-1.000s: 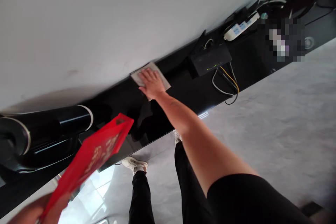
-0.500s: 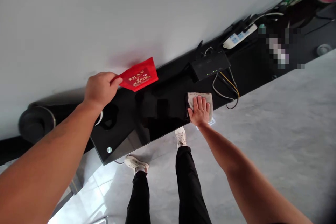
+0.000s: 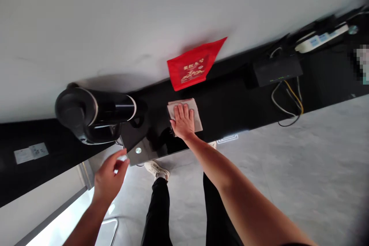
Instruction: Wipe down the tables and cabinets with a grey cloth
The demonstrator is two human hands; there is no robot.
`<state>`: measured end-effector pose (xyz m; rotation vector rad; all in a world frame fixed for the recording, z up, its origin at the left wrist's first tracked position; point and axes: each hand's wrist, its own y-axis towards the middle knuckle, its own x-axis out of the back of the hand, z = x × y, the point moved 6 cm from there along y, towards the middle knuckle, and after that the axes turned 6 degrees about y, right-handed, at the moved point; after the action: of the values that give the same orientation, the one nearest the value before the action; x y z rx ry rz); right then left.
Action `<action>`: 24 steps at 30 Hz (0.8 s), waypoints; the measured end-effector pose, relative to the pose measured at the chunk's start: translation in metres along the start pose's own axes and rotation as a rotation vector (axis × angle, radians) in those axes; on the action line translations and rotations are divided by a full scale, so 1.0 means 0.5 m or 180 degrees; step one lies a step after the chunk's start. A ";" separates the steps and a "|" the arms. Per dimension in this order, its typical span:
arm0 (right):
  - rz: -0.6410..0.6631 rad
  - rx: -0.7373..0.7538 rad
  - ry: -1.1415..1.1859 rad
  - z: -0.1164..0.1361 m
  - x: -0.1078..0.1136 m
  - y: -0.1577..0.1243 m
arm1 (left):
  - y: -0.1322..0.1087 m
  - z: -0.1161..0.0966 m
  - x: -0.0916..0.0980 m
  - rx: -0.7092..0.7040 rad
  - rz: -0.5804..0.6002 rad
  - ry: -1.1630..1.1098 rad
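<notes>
Right hand [image 3: 183, 121] pressed flat on a beige cloth [image 3: 196, 121], grip spread open, on a black glass surface [image 3: 219, 103], left hand [image 3: 111, 175] empty, grip apart, in midair.

Black slim trousers [image 3: 157, 215]; white lace-up sneakers [image 3: 155, 170], the second mostly hidden behind the right forearm [image 3: 219, 169]; forearms bare; left hand [image 3: 111, 177] and right hand [image 3: 183, 121] bare, no gloves worn; white sock just showing above the sneaker.

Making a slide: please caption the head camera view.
Right hand presses a cloth on a black desk; left hand open near its corner.
</notes>
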<state>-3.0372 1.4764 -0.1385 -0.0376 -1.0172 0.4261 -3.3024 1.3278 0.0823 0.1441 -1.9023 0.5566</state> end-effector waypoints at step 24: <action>0.1077 0.1375 -0.0219 0.522 -0.327 -0.154 | -0.710 0.607 -0.196 0.1020 0.0837 -0.1810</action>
<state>-3.3023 1.3033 -0.1158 0.1962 -0.9699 0.9547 -3.3951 0.8645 0.0144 0.2852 -2.3862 1.0882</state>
